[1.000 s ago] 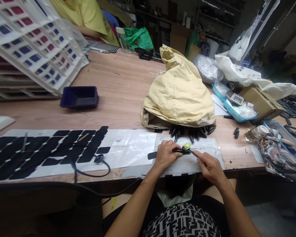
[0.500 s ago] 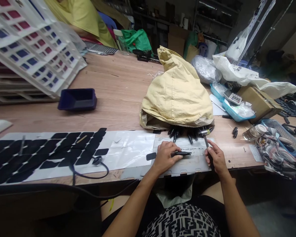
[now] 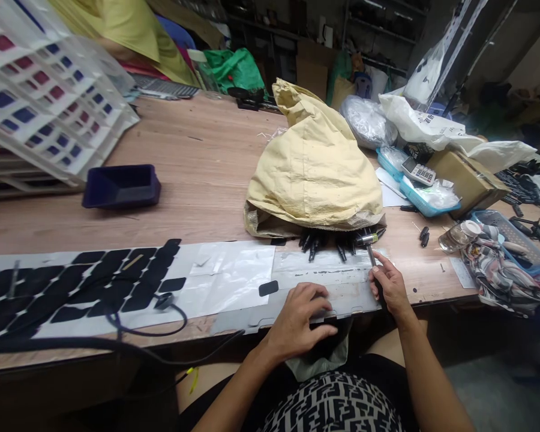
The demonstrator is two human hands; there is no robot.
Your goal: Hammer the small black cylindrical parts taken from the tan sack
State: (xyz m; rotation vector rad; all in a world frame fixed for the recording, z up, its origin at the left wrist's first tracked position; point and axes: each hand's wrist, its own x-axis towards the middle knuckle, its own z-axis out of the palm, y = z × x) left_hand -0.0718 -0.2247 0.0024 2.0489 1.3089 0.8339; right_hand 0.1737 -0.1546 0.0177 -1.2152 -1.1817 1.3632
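My left hand point(image 3: 299, 318) is at the table's front edge with its fingers curved and thumb apart; nothing shows in it. In my right hand point(image 3: 389, 285) is a small hammer point(image 3: 371, 257), gripped by its dark handle, its metal and yellowish head pointing away from me. A grey board point(image 3: 297, 264) lies flat beneath and between the hands. Beyond it, slim black pen-like pieces point(image 3: 314, 247) stick out from under the mouth of a pale yellow cloth sack point(image 3: 315, 174). Left of my left hand lies a black rounded patch point(image 3: 269, 288).
A white sheet with black patches point(image 3: 135, 276) and a looped black cable point(image 3: 175, 327) spread to the left. Behind stand a dark blue tray point(image 3: 121, 201) and a white crate point(image 3: 49, 102). On the right are blue baskets point(image 3: 432, 207), a jar point(image 3: 459, 237) and crumpled cloth point(image 3: 499, 270).
My left hand has let go of the black pen-like piece, drawn back toward the table edge and opened. My right hand still holds the hammer. The view has shifted slightly.
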